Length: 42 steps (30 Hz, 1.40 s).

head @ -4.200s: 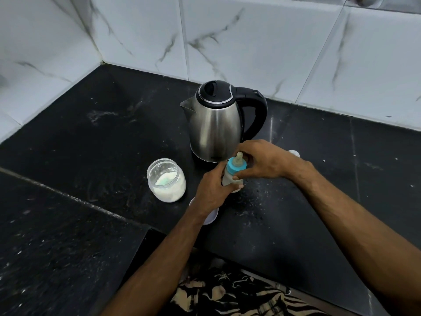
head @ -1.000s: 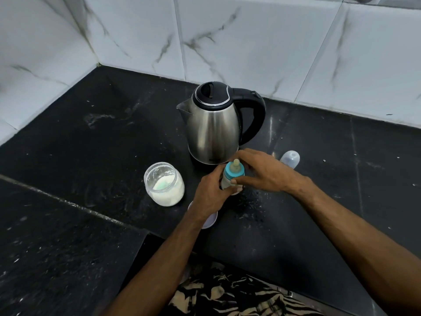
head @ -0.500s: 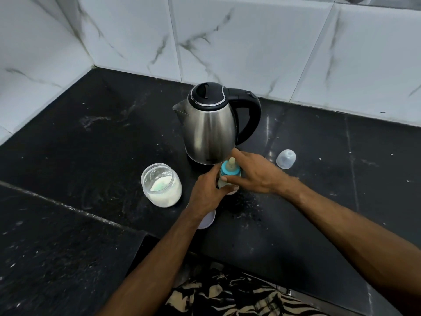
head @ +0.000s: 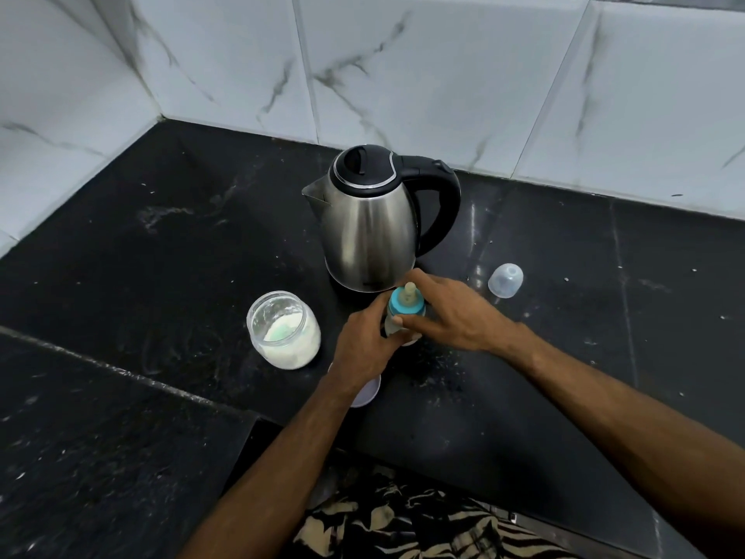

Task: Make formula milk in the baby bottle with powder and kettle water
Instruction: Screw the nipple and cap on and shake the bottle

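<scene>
While both hands work at the middle of the black stone bench [head: 169,252], the baby bottle [head: 404,316] stands upright on it, just in front of the kettle [head: 365,219], with its blue collar and pale teat on top.

Left hand [head: 365,342]: fingers curled round the lower body of the bottle, gripping it from the near-left side.

Right hand [head: 451,312]: fingers and thumb curled round the blue collar, gripping it from the right.

Kettle: steel body, black lid and handle, upright; spout to the left, handle to the right. It stands near the tiled wall [head: 423,74], apart from it.

Powder jar [head: 284,330]: clear glass, lid off, part full of white powder, upright, left of the bottle and apart from it.

Lid [head: 365,391]: a pale disc lying flat under the left wrist, mostly hidden.

Bottle cap [head: 505,280]: clear dome lying on the bench, right of the kettle, well clear of the hands.

Edges: the bench meets tiled walls at the back and at the left, forming a corner at upper left. A raised ridge [head: 121,371] crosses the near-left slab diagonally. The front edge runs below the forearms, with patterned cloth [head: 403,522] showing beneath it.

Open room: broad bare stone to the left of the kettle toward the corner, and to the right beyond the cap.
</scene>
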Each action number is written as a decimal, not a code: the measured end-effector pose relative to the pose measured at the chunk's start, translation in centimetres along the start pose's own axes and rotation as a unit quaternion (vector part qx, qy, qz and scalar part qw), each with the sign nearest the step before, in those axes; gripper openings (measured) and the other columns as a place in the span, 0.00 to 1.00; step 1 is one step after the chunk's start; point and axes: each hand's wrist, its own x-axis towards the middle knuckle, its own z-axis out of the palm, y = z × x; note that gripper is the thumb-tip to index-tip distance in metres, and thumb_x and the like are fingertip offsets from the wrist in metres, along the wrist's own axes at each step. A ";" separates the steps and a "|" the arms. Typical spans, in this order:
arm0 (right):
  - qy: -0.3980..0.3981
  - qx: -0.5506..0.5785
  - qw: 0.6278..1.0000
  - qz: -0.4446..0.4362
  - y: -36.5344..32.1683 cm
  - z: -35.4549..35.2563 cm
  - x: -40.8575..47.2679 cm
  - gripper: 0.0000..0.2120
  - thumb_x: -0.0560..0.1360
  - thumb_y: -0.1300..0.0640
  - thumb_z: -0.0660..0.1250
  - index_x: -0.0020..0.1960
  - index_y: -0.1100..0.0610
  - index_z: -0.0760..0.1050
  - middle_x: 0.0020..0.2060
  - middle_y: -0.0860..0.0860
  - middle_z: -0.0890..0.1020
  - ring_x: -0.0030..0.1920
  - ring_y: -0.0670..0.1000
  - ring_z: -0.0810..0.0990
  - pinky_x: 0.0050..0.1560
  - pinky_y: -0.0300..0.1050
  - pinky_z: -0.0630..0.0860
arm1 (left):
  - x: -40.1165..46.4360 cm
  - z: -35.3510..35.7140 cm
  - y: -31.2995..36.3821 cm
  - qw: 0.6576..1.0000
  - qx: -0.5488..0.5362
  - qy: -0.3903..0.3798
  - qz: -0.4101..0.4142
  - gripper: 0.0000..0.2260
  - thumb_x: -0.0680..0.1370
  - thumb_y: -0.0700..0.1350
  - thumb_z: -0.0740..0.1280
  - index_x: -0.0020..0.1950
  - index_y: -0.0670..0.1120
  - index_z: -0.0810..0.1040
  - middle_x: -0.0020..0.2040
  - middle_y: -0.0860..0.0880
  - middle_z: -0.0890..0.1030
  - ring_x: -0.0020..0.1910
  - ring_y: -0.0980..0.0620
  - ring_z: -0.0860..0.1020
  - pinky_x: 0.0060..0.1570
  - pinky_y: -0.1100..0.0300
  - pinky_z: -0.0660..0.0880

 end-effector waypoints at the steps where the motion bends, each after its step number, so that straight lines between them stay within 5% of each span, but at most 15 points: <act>1: 0.018 0.010 1.000 0.013 -0.1 0.5 -0.2 0.19 0.77 0.40 0.66 0.58 0.52 0.68 0.48 0.45 0.77 0.43 0.46 0.77 0.43 0.42 0.75 | 0.0 0.1 -0.1 1.000 0.002 0.004 0.000 0.31 0.69 0.61 0.72 0.71 0.55 0.70 0.62 0.54 0.82 0.61 0.55 0.80 0.61 0.49 0.77; 12: 0.138 0.035 0.984 0.110 -1.7 3.1 -1.0 0.19 0.75 0.41 0.68 0.55 0.52 0.68 0.49 0.47 0.78 0.45 0.47 0.78 0.45 0.47 0.78 | 0.1 0.3 -0.3 1.000 0.026 0.012 -0.001 0.27 0.74 0.53 0.73 0.72 0.52 0.71 0.62 0.52 0.82 0.61 0.52 0.80 0.61 0.48 0.78; 18: 0.068 0.085 0.991 0.072 -1.0 1.5 -1.0 0.22 0.74 0.44 0.71 0.62 0.52 0.70 0.54 0.46 0.78 0.51 0.44 0.77 0.52 0.44 0.77 | 0.0 0.3 -0.3 0.999 0.028 0.027 -0.008 0.28 0.73 0.53 0.75 0.71 0.53 0.72 0.61 0.52 0.83 0.60 0.53 0.81 0.60 0.48 0.77; 21: -0.020 0.117 0.993 0.020 0.3 -1.2 -1.3 0.26 0.73 0.48 0.73 0.68 0.51 0.70 0.48 0.40 0.77 0.48 0.39 0.77 0.48 0.32 0.73 | 0.0 0.3 -0.3 0.999 0.016 0.029 -0.003 0.30 0.70 0.55 0.75 0.70 0.53 0.72 0.61 0.53 0.83 0.61 0.53 0.80 0.60 0.47 0.77; 24: 0.063 0.112 0.990 0.052 2.2 -2.6 -1.8 0.21 0.74 0.50 0.71 0.65 0.51 0.72 0.43 0.47 0.77 0.42 0.44 0.76 0.42 0.31 0.71 | 0.0 0.4 -0.4 0.999 0.011 0.030 0.004 0.31 0.68 0.53 0.77 0.69 0.54 0.73 0.61 0.55 0.82 0.62 0.55 0.79 0.62 0.48 0.76; 29: 0.260 -0.019 0.946 0.193 5.5 -1.8 -2.5 0.12 0.77 0.54 0.69 0.58 0.57 0.78 0.52 0.52 0.78 0.55 0.52 0.75 0.56 0.49 0.71 | 0.1 0.5 -0.7 0.999 0.004 0.034 0.011 0.30 0.69 0.50 0.78 0.69 0.53 0.73 0.61 0.56 0.82 0.62 0.57 0.79 0.63 0.50 0.76; 34: 0.217 -0.040 0.932 0.289 8.2 -0.2 -3.7 0.16 0.76 0.56 0.68 0.64 0.53 0.77 0.65 0.55 0.72 0.69 0.57 0.67 0.66 0.60 0.64 | 0.1 0.7 -0.9 0.999 -0.010 0.037 0.015 0.29 0.69 0.50 0.79 0.69 0.52 0.74 0.60 0.57 0.82 0.60 0.60 0.80 0.63 0.52 0.77; 42: 0.212 0.000 0.934 0.287 9.2 0.2 -4.1 0.20 0.78 0.64 0.65 0.69 0.58 0.71 0.64 0.58 0.71 0.62 0.58 0.71 0.64 0.59 0.73 | 0.2 0.7 -1.2 0.999 -0.009 0.031 0.012 0.30 0.70 0.50 0.79 0.69 0.52 0.73 0.61 0.56 0.82 0.61 0.60 0.79 0.63 0.53 0.77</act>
